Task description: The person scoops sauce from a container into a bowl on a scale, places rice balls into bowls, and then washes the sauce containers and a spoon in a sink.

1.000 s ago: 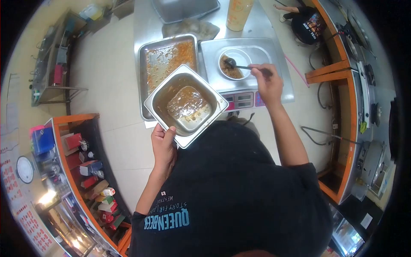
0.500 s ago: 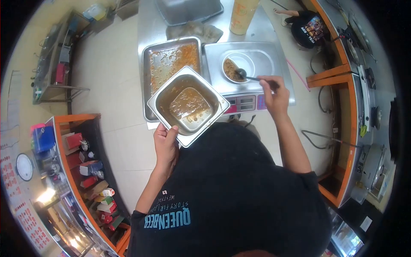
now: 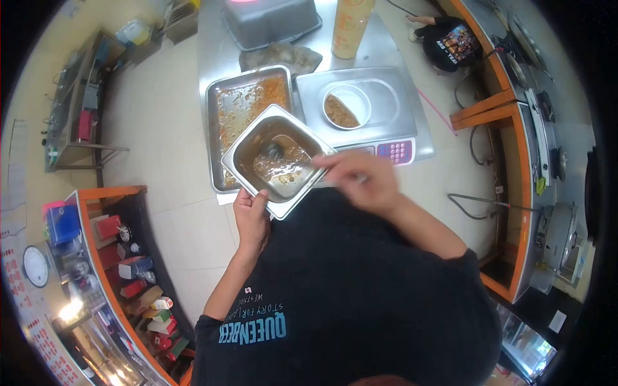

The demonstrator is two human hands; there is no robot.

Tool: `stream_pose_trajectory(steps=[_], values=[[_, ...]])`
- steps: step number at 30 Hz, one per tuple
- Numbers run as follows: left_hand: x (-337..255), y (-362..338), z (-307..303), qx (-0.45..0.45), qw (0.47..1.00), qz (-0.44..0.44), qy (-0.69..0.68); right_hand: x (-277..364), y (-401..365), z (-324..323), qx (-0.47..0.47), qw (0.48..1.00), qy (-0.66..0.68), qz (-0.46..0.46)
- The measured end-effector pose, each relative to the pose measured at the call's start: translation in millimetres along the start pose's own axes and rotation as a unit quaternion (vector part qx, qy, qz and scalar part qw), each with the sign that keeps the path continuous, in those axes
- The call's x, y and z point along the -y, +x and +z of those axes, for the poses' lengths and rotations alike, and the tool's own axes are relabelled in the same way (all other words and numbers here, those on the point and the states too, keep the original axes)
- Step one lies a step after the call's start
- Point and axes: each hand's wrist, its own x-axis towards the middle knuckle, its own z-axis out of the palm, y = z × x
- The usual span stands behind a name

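Note:
My left hand (image 3: 251,219) grips the near corner of a deep square steel pan (image 3: 248,151), thumb over its rim. The pan is tilted towards me, with brown sauce and bits at the bottom. Blurred by motion, my right hand (image 3: 364,183) is closed around the handle of a dark spoon (image 3: 274,152), whose bowl is inside the pan. Beyond it, a round white bowl (image 3: 359,103) stands on a kitchen scale (image 3: 309,93); brown food covers one half of it along a straight edge. The pan overlaps a shallow steel tray (image 3: 211,148) with orange-brown residue.
Behind the tray lie a crumpled brownish cloth (image 3: 283,59) and an upturned grey tub (image 3: 270,29). A tall yellowish roll (image 3: 352,29) stands beside them. Orange-framed shelving (image 3: 116,193) is at left, a cooking counter (image 3: 537,141) at right. Another person (image 3: 450,48) is at upper right.
My right hand has moved left and towards me, bringing the spoon from the white bowl into the steel pan. My left hand still holds the pan. The view has shifted slightly.

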Motion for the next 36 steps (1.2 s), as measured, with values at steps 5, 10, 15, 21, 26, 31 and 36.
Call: stream_pose_trajectory(steps=[5,10,15,21,26,31,36], values=[[-0.1,-12.8,3.8,-0.037,0.997,0.029,-0.062,3.6,19.6,2.6,0.186,0.978,-0.031,-0.092],[11.3,-29.3,-10.4,-0.064,0.992,0.053,-0.090,-76.0,33.4,-77.4,-0.011,0.985,-0.118,0.127],[16.2,-53.8,14.7,-0.136,0.981,0.097,-0.103,-213.3,31.8,-128.6,0.000,0.901,-0.376,0.216],[45.8,-96.2,53.3,-0.236,0.955,0.139,-0.113,-220.9,41.6,-112.7,0.141,0.867,-0.403,0.256],[81.2,-139.8,91.0,-0.314,0.926,0.161,-0.136,-239.3,35.2,-119.1,0.149,0.900,-0.351,0.211],[100.5,-177.6,115.0,-0.389,0.888,0.185,-0.161,-216.3,46.6,-118.9,0.177,0.922,-0.317,0.133],[117.6,-223.8,114.0,-0.445,0.833,0.256,-0.207,-159.7,68.3,-81.6,0.255,0.929,-0.269,0.011]])
